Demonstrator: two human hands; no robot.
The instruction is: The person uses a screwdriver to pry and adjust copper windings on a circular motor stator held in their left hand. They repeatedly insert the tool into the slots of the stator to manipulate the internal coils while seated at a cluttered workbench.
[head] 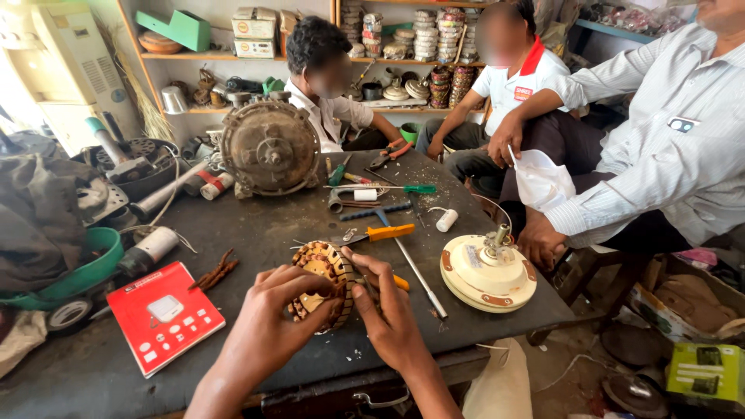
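A round copper-wound motor stator [322, 268] stands on edge near the front of the dark workbench [256, 225]. My left hand [272, 318] grips its left and lower side, and my right hand [384, 306] holds its right side, fingers curled over the windings. An orange-handled screwdriver [400, 282] lies just behind my right hand. To the right sits a cream ceiling-fan motor housing [487, 273] with its shaft pointing up.
A red booklet [163, 314] lies front left. A large rusty motor [269, 147] stands at the back. Screwdrivers, a T-wrench [388, 233] and pliers [388, 154] lie mid-bench. Three other people sit behind and right; one person's hand [539, 240] rests beside the fan housing.
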